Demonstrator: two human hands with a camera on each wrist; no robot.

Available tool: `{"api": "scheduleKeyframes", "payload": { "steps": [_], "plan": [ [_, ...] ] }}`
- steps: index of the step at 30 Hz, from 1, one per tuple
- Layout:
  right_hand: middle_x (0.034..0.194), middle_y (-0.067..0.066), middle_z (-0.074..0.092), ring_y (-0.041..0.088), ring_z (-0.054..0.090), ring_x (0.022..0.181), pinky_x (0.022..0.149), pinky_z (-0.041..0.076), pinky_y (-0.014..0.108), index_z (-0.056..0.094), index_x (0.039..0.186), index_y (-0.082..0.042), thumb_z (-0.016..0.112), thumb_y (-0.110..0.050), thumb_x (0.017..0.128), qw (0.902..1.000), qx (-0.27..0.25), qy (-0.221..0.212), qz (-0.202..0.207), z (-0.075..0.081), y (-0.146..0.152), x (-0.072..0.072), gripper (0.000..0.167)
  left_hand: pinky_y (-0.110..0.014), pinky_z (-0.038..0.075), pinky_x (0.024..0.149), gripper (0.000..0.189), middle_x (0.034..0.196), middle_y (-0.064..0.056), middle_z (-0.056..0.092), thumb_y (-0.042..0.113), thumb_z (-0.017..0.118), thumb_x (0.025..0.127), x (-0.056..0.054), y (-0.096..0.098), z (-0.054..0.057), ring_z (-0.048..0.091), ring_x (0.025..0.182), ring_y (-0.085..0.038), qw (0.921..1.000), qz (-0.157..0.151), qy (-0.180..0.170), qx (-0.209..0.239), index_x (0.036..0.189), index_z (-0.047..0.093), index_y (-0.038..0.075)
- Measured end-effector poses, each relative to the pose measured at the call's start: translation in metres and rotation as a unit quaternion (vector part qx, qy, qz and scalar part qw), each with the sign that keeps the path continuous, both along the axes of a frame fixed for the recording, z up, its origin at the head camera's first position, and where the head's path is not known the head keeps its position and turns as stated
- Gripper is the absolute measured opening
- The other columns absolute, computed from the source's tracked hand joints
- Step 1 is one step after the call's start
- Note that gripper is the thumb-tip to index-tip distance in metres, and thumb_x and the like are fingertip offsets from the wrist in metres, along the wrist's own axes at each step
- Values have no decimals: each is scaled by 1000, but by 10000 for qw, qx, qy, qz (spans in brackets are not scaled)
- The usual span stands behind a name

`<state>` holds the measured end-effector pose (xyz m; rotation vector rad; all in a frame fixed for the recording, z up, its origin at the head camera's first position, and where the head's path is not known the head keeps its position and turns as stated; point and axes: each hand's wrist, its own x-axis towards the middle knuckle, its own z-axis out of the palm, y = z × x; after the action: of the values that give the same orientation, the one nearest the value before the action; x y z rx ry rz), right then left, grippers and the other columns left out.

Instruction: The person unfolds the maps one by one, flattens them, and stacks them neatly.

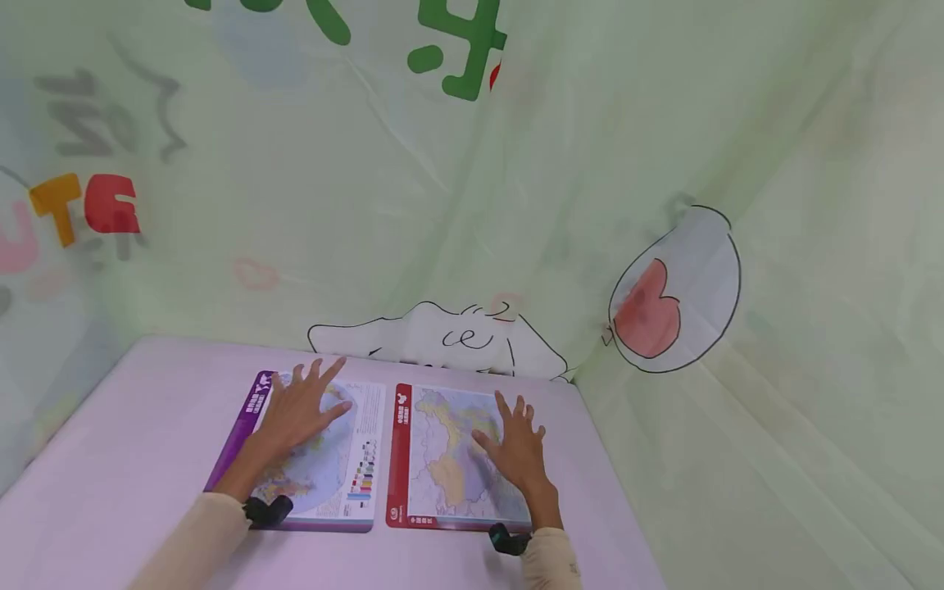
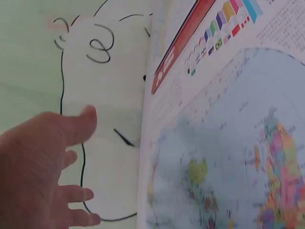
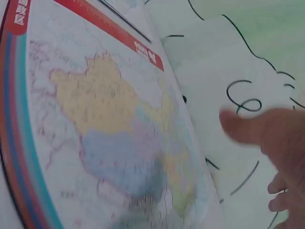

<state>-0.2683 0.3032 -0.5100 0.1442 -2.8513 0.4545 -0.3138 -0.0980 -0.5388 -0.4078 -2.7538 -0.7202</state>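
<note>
Head view: I see two map boards side by side on pale pink table (image 1: 133, 459), long axes running away from me toward back edge, title strips along their left sides. Left hand (image 1: 298, 410) lies flat, fingers spread, on purple-edged world map (image 1: 365, 459). Right hand (image 1: 516, 447) flat, fingers splayed, on red-edged map (image 1: 435, 451). Narrow gap between boards. Pale green printed cloth backdrop (image 1: 590, 164) with cartoon drawings and letters hangs behind and to right
</note>
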Motion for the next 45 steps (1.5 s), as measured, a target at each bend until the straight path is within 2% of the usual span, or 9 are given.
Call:
{"api": "scheduleKeyframes", "payload": {
  "steps": [3,5,7,12,15,22,36,41,45],
  "plan": [
    [151,33,61,56,62,133,99,50,77,62,152,-5,78,-33,100,9972,23,500,-551,-4,12,9,61,-57,58,88,60,132,-26,74,28,73,103,-9,23,7,72,100,-41,9994,-100,242,224,157,56,10],
    [126,26,77,49,75,108,85,58,67,74,135,-1,77,-27,100,9920,15,799,-979,-8,19,14,43,-40,51,63,46,104,-19,81,19,74,102,-15,38,13,65,71,-26,9987,-184,330,347,145,65,4],
    [103,22,82,44,77,86,72,58,60,80,115,1,79,-25,98,9861,-84,951,-1360,-13,22,19,31,-33,44,58,37,91,-15,81,17,74,102,-21,50,17,58,62,-20,9987,-224,291,344,136,70,2],
    [88,20,77,34,70,74,72,56,53,76,95,5,86,-27,92,9800,-667,240,-1862,-27,20,27,34,-45,58,85,37,121,-19,77,18,74,102,-38,68,11,70,101,-30,9993,-317,-187,-82,136,72,2],
    [83,16,71,28,64,70,70,53,48,70,92,4,87,-26,91,9768,-901,-248,-1928,-35,14,32,34,-57,51,103,43,135,-25,69,19,72,103,-44,71,2,60,123,-40,9971,-361,-516,-416,142,69,2],
    [78,15,70,26,62,68,65,50,45,69,86,3,86,-19,90,9751,-1105,-319,-1894,-41,-8,38,28,-61,39,103,41,133,-27,62,22,71,103,-50,65,-20,49,121,-42,9916,-241,-776,-1002,138,70,2],
    [80,19,71,32,65,69,68,52,48,69,86,4,93,-10,78,9666,-1233,-177,-2240,-29,-30,38,29,-54,38,91,42,125,-25,73,15,60,104,-41,57,-22,55,101,-39,9937,-84,-1071,322,144,67,4],
    [82,20,76,33,69,71,69,55,49,75,84,3,98,-13,74,9544,-1493,-423,-2551,-39,-13,27,30,-56,38,97,49,129,-22,76,10,63,102,-31,64,-9,65,114,-42,9851,-29,-1444,936,151,61,2],
    [87,22,78,34,70,74,69,56,49,77,81,3,98,-13,73,9496,-1642,-546,-2615,-39,-7,22,28,-58,41,107,43,125,-20,77,8,65,100,-31,64,-9,69,122,-40,9735,65,-1728,1499,142,65,-3]
  ]
}}
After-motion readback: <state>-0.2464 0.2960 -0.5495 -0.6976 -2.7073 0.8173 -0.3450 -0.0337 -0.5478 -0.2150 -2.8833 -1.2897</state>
